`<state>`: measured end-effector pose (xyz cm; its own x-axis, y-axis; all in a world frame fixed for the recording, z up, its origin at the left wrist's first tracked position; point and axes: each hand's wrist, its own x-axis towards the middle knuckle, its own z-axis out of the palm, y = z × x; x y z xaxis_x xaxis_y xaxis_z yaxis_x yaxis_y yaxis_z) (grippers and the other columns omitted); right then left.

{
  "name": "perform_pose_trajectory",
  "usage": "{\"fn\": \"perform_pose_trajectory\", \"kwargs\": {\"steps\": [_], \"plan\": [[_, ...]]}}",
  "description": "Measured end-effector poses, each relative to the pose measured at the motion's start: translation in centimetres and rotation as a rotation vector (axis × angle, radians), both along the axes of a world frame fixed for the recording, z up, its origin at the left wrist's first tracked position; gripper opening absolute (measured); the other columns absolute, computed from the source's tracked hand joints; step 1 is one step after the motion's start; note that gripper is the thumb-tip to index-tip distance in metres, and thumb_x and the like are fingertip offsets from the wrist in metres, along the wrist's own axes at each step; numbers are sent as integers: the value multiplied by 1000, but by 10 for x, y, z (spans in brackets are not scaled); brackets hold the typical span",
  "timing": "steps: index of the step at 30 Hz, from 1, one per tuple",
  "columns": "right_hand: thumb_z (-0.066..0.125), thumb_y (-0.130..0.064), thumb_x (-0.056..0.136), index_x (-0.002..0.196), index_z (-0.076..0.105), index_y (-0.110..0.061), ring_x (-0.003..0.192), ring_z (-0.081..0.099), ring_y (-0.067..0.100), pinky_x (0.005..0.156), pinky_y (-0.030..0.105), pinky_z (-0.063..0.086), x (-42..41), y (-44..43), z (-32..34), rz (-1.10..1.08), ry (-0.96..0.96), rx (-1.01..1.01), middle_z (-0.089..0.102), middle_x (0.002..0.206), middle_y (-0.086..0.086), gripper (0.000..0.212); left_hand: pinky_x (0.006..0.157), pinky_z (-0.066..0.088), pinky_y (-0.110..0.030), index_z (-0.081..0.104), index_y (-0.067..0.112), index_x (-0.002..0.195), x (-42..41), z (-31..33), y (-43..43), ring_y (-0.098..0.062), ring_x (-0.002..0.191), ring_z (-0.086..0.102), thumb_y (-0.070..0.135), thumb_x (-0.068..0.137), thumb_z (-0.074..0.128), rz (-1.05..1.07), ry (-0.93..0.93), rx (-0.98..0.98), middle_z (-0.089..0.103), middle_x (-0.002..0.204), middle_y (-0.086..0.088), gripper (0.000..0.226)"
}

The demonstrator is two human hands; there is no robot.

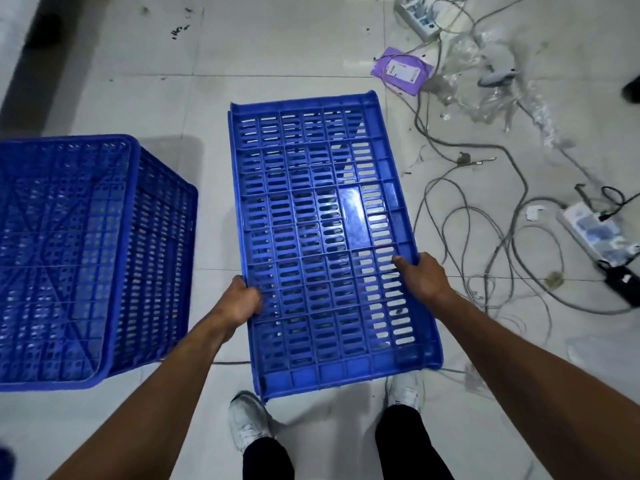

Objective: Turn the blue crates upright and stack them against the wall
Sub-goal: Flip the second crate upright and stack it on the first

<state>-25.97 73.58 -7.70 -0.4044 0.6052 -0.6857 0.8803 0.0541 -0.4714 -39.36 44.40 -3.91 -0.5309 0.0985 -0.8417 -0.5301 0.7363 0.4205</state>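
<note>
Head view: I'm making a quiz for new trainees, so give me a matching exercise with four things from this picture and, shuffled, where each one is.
Things: 1 centre crate; 2 left crate; 3 purple packet; 4 right power strip.
Places: A on the floor beside a black adapter; B held at its side edges by the left hand and right hand; C standing on the floor, untouched; D on the floor next to clear plastic wrap.
Pairs: 1-B; 2-C; 3-D; 4-A.
</note>
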Motion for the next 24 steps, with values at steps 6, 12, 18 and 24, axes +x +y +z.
{"fn": "perform_pose_trajectory", "kwargs": {"steps": [6,12,18,24], "plan": [[58,-60,80,130,55,-10,98,65,29,89,46,54,21,34,4,-76,-5,-34,66,117,10,71,69,43,-39,50,9,88,12,-11,33,-25,77,49,-11,74,42,-30,-48,8,53,81,-12,26],[60,-53,85,118,58,-10,85,67,26,83,46,57,30,42,1,-75,-2,-26,68,101,9,55,70,46,-40,54,7,90,34,-25,42,-26,76,53,-13,69,44,39,-83,-10,57,84,-15,31],[59,-53,88,122,55,-10,86,66,26,83,46,56,33,43,3,-59,29,-59,67,103,8,55,83,52,-37,51,13,119,56,-17,43,-26,93,62,14,88,52,21,61,-15,63,109,-7,31],[57,-58,90,72,34,-15,57,34,18,57,33,30,32,32,25,28,95,-6,35,64,1,52,87,59,-49,51,20,126,41,-21,24,-31,101,67,14,91,51,38,25,-49,67,115,-8,36]]}}
